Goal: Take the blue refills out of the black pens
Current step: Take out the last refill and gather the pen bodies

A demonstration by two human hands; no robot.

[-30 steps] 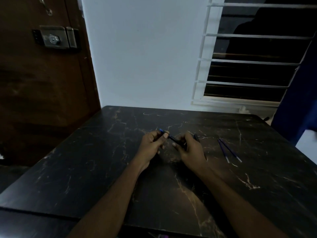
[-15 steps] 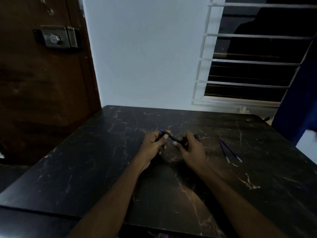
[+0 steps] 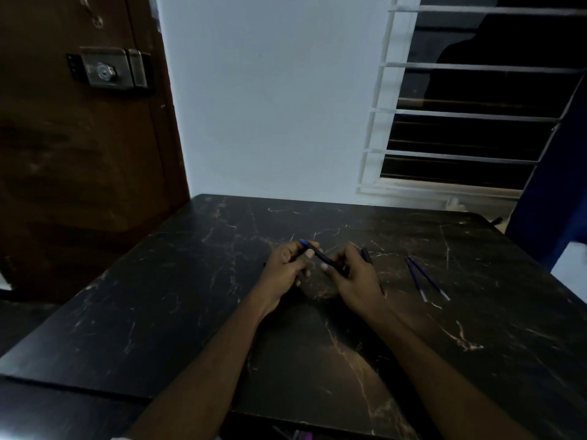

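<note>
Slim black pen (image 3: 321,256) with a blue end is held between both hands, just above the middle of the dark, marble-patterned table (image 3: 158,312). It slants from ten o'clock down to four o'clock. The left hand (image 3: 286,268) has its thumb and curled fingers closed round the upper part, and the blue tip (image 3: 302,241) pokes out past them at ten o'clock. The right hand (image 3: 357,276) pinches the lower part narrowly with thumb and curled fingers. That end of the pen is hidden inside the grip.

Two thin blue refills (image 3: 416,279) with pale tips lie on the table at three o'clock from the hands, well apart from them. They sit close together at their far ends and spread slightly toward the near edge. A second dark pen (image 3: 366,253) shows just behind the right hand at one o'clock, partly hidden by it. I cannot tell whether it touches the hand.

Beyond the table, a brown wooden door (image 3: 79,169) with a metal lock (image 3: 108,69) stands at ten o'clock, a pale wall (image 3: 270,106) at twelve, and a white-barred window (image 3: 470,122) at two.
</note>
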